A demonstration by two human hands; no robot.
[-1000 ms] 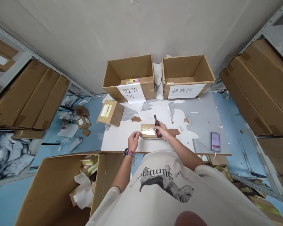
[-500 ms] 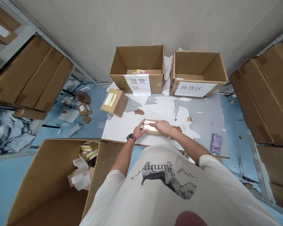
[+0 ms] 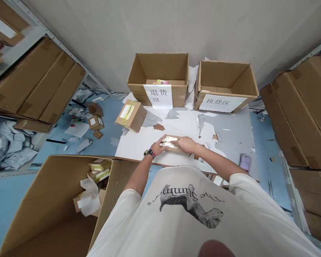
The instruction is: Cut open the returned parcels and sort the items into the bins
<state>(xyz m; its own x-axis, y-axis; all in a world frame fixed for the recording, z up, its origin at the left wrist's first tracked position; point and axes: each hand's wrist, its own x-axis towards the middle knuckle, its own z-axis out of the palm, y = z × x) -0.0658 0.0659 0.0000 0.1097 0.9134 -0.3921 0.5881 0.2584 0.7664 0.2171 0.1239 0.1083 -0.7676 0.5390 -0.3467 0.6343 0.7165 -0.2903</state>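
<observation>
Far left, large open carton (image 3: 42, 192) beside the near edge of the worktable (image 3: 139, 151), loose parcels and crumpled white paper (image 3: 90, 200) inside. On the table's left side, a taped box (image 3: 136, 119), apart from the hands; behind it and slightly right, an open bin (image 3: 137, 92) with a lettered sheet over its front. Then the left hand (image 3: 157, 147), patterned wristband (image 3: 149, 153) below: thumb and forefinger parted narrowly, set about the left end of a small taped carton (image 3: 171, 149), thumb toward the near side, forefinger by the far corner. Carton lies flat on the table, in front of the torso, directly right of the left hand. Its long axis runs mainly left to right, across the body, dipping slightly nearer toward the right; shiny tape (image 3: 169, 139) along the top. Right hand (image 3: 186, 144) comes in from the right, over the carton's right part, fingers curled, forefinger laid out leftward on the tape, roughly in line with that long axis. Both hands touch the carton, so neither is nearer; left has the end, right has the top. Whether the right palm encloses anything, cannot tell. Farther right, a second open bin (image 3: 226, 91), then a blurred purple item (image 3: 245, 161) near the table's right edge.
</observation>
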